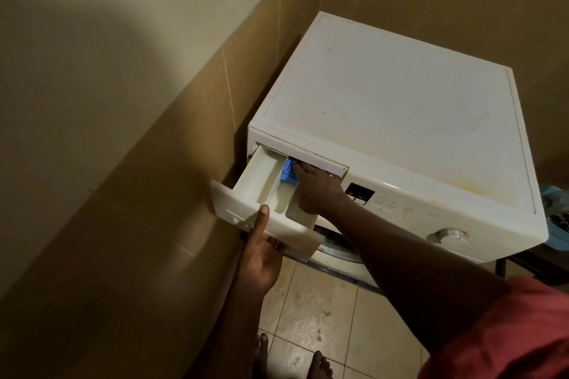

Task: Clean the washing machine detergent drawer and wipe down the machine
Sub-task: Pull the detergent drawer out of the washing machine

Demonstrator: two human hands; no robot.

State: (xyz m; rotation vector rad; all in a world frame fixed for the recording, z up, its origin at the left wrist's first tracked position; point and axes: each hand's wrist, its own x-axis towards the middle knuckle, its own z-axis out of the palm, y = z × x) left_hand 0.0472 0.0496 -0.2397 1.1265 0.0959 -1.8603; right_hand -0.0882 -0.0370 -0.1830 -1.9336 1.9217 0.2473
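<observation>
At six o'clock, nearest us, two bare feet (320, 363) stand on the glossy beige tiled floor (323, 311), and a red fabric sleeve (508, 332) fills the five o'clock corner. Our left hand (261, 252), entering from six o'clock, grips the front panel of the cream-white plastic detergent drawer (261, 175): thumb straight along the panel's face, fingers curled in under its lower lip. The drawer is pulled well out of the white front-loading washing machine (400, 95), slanting toward eight o'clock, its compartments open to view. Our right hand (314, 188) extends in from four o'clock over the drawer's right compartment, fingers on the blue plastic insert (288, 177) at the drawer's back; the fingertips sit in shadow under the housing lip, so we cannot tell whether they pinch the insert or only press it. At three o'clock from that hand lie the dark rectangular display (358, 194) and, further along, the round white dial (451, 234). The machine's flat top bears faint yellowish stains. Beyond, tan tiled walls (184, 194) meet in a corner at twelve o'clock, and a blue object (558, 224), cut by the frame's edge, shows at three o'clock.
</observation>
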